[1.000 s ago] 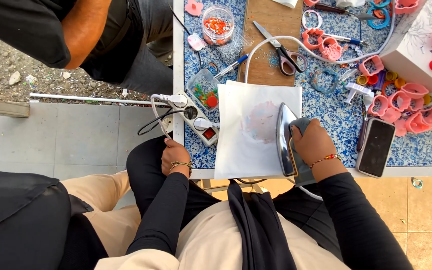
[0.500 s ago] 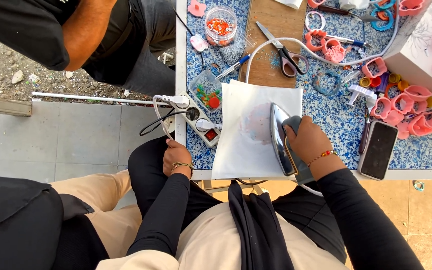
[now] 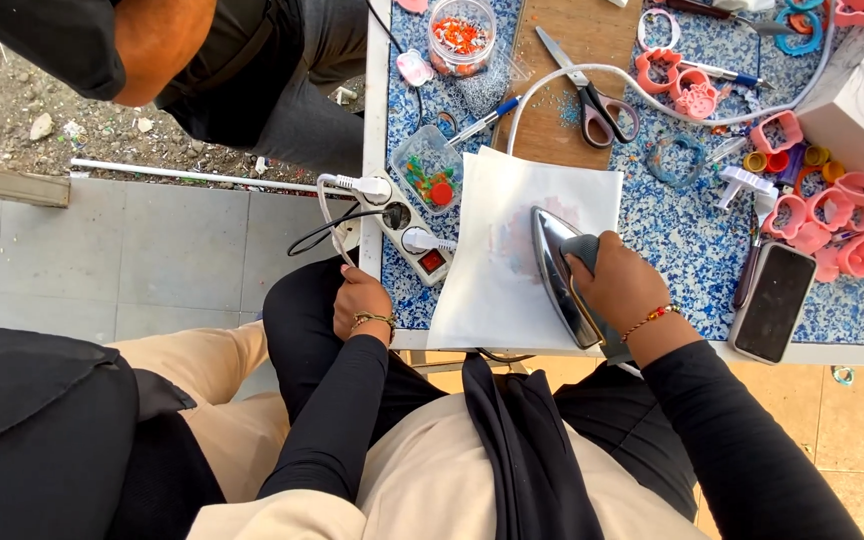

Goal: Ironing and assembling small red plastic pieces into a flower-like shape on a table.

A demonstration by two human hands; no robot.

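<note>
Shifted left across the white paper sheet [image 3: 512, 250], the iron [image 3: 559, 275] is gripped by the right hand [image 3: 620, 285]; its handle is hidden. Left hand [image 3: 360, 300] is curled loosely, unchanged, on the lap.

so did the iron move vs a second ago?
Yes, slightly. The iron has slid left and a little toward the far edge of the white paper, held by the right hand; more of the paper's right side now shows.
</note>
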